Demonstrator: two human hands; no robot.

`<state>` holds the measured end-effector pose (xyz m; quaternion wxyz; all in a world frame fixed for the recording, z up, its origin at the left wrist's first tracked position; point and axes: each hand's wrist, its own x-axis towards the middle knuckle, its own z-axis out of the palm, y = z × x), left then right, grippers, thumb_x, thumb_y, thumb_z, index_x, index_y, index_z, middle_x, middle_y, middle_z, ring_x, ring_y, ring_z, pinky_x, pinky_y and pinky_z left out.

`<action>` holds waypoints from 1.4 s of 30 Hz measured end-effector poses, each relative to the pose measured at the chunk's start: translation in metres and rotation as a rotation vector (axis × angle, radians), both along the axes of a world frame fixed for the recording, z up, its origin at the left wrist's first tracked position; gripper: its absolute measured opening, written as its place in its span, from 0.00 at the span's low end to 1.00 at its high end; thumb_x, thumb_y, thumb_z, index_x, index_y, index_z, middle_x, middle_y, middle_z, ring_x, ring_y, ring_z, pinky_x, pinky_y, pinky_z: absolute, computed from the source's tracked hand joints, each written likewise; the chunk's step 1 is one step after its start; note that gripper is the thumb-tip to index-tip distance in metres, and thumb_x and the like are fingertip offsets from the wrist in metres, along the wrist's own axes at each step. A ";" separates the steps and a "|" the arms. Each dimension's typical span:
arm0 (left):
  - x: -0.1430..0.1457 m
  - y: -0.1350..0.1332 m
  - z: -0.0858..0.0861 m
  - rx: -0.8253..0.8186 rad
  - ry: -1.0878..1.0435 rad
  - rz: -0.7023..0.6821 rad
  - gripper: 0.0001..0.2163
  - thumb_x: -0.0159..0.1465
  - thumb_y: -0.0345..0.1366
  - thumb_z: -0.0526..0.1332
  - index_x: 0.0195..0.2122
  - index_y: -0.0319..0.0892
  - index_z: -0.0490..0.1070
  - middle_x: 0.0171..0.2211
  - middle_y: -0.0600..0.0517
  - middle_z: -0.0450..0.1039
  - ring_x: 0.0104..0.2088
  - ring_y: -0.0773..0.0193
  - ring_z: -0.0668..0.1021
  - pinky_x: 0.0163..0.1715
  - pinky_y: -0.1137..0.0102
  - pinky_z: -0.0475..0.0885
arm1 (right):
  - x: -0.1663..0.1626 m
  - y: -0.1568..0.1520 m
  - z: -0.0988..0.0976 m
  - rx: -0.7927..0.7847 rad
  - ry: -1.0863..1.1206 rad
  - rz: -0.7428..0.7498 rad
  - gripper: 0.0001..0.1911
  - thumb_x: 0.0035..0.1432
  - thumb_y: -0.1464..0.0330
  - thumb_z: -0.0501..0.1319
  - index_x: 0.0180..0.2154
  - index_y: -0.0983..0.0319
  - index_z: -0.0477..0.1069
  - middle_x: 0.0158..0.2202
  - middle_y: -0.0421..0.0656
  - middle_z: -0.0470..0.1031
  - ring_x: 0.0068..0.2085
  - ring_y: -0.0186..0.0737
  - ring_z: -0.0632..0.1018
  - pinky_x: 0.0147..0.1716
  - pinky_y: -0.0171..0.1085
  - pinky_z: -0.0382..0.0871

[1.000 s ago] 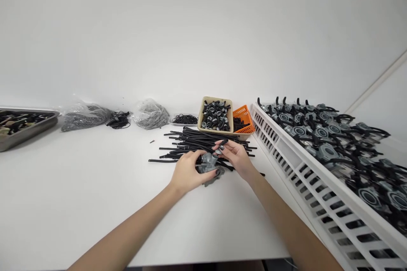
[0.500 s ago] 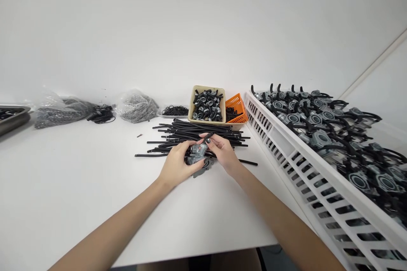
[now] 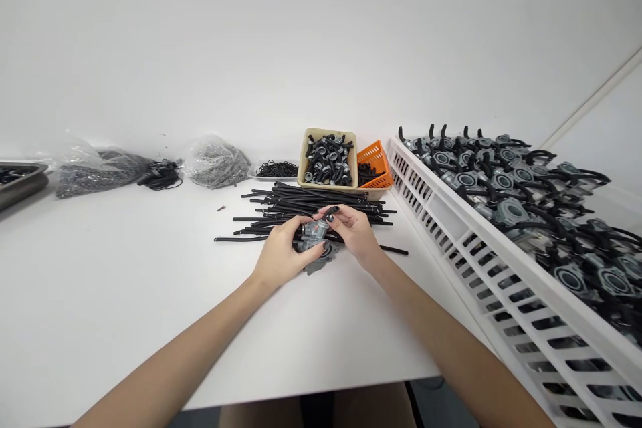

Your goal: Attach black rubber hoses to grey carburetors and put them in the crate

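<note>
A grey metal carburetor [image 3: 317, 255] is held above the near side of a pile of black rubber hoses [image 3: 305, 204]. My left hand [image 3: 281, 249] is closed around its left side, the thumb across the front. On top of the carburetor sits a silver cap with a short bent black rubber tube [image 3: 331, 211]. My right hand [image 3: 355, 233] pinches this cap and tube between thumb and fingers. Whether the cap is fully seated on the body I cannot tell, as the fingers partly cover it.
A cream bin [image 3: 303, 174] of caps with black tubes and an orange basket [image 3: 384, 164] stand behind the hoses. At right, a long white crate [image 3: 451, 214] holds several carburetors. Bags of small parts [image 3: 215, 164], a shallow tray [image 3: 261, 177] and a metal pan [image 3: 30, 180] line the wall.
The whole view has shifted slightly. Both hands keep their hold; the black tube on the cap now points more to the right, and the carburetor's front shows a little more.
</note>
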<state>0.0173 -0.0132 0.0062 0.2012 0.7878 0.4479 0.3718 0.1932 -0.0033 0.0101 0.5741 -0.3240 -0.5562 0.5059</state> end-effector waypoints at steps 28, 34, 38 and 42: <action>0.000 -0.001 0.003 -0.008 0.009 0.008 0.17 0.58 0.43 0.63 0.47 0.44 0.70 0.44 0.49 0.78 0.42 0.55 0.78 0.46 0.62 0.71 | -0.002 0.001 -0.001 -0.058 -0.001 -0.087 0.18 0.44 0.58 0.72 0.35 0.60 0.77 0.36 0.43 0.81 0.40 0.41 0.80 0.47 0.44 0.73; 0.000 -0.001 0.002 0.015 0.017 -0.003 0.17 0.58 0.44 0.63 0.46 0.44 0.70 0.43 0.49 0.78 0.42 0.54 0.78 0.45 0.61 0.71 | -0.006 0.000 -0.004 -0.087 -0.019 -0.083 0.20 0.43 0.58 0.73 0.39 0.59 0.78 0.38 0.42 0.79 0.37 0.39 0.78 0.41 0.40 0.73; 0.000 -0.001 0.002 0.016 0.035 0.008 0.18 0.58 0.44 0.63 0.47 0.43 0.70 0.44 0.48 0.78 0.43 0.54 0.78 0.46 0.60 0.71 | -0.006 -0.002 -0.002 -0.127 -0.036 -0.066 0.19 0.45 0.57 0.72 0.37 0.60 0.79 0.35 0.41 0.78 0.36 0.38 0.77 0.41 0.39 0.71; 0.000 -0.002 0.003 0.023 0.051 0.019 0.18 0.57 0.44 0.63 0.47 0.43 0.70 0.44 0.49 0.78 0.44 0.53 0.78 0.47 0.60 0.71 | -0.001 -0.002 0.002 -0.180 -0.049 -0.011 0.18 0.45 0.54 0.71 0.30 0.62 0.78 0.31 0.40 0.76 0.34 0.37 0.77 0.41 0.38 0.71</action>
